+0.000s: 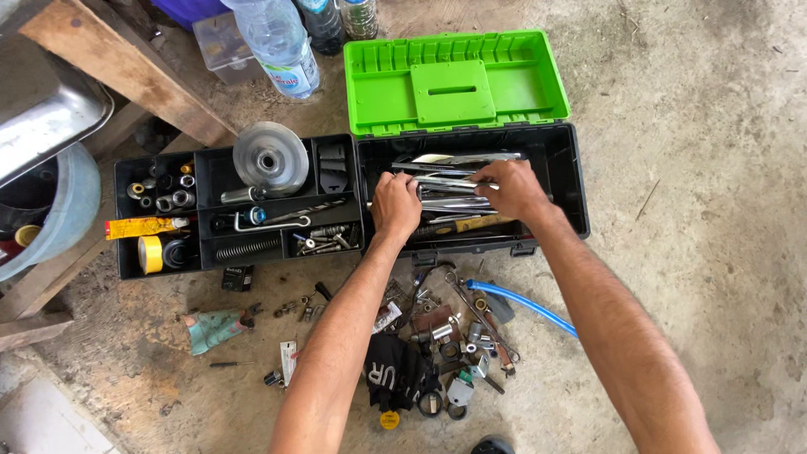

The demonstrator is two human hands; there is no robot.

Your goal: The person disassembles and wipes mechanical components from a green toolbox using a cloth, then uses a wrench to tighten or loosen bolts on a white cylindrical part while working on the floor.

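Head view, looking down at a concrete floor (714, 168). Black toolbox (563, 181) lies open, its green lid (458, 80) folded back away from the person. Both hands are inside the box, over a bundle of chrome wrenches (450, 181) lying lengthwise across it. Left hand (395, 204): fingers curled down onto the left ends of the wrenches, touching them; whether it has closed around any one of them cannot be told from this angle. Right hand (511, 187): fingers bent and pressed onto the upper wrenches near the middle of the box, thumb tucked underneath; it seems to pinch one chrome bar, grip not fully visible. Just left of the toolbox, touching it, sits a black organiser tray (126, 252) with compartments: sockets at upper left, a grey metal disc (271, 158) in the upper middle, a coil spring (248, 248) below it, a roll of yellow tape (150, 254) at lower left. On the floor near the person, between the forearms, a scatter of small parts, a blue hose (525, 304) and a black cloth (395, 370). Clear plastic bottle (277, 42) stands beyond the tray.
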